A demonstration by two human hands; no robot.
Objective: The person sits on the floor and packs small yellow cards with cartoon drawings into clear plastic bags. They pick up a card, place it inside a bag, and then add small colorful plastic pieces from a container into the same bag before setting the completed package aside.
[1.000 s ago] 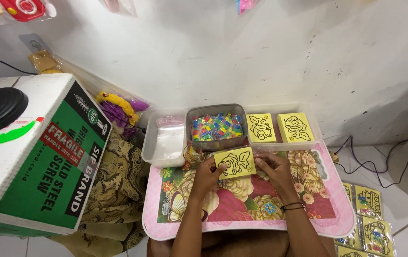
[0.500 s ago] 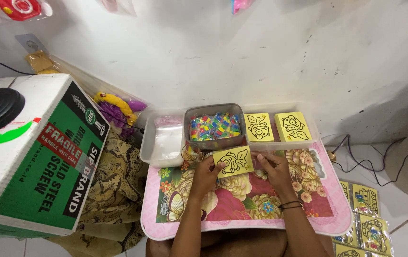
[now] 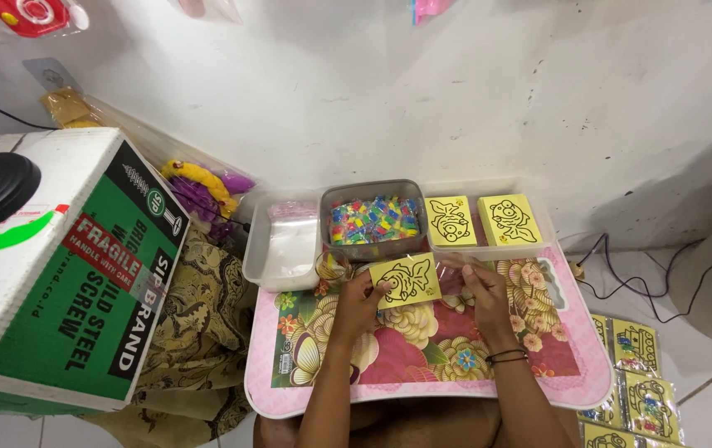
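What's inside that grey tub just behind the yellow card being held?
The grey tub is filled with a heap of small, brightly coloured pieces in blue, yellow, green and pink. They are too small to identify, and they cover the tub's bottom, so anything beneath them is hidden.

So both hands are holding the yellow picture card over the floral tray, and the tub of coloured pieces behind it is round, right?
Not quite. The head view shows the tub of coloured pieces is rectangular, not round. The rest stands: left hand and right hand hold the yellow picture card over the floral tray.
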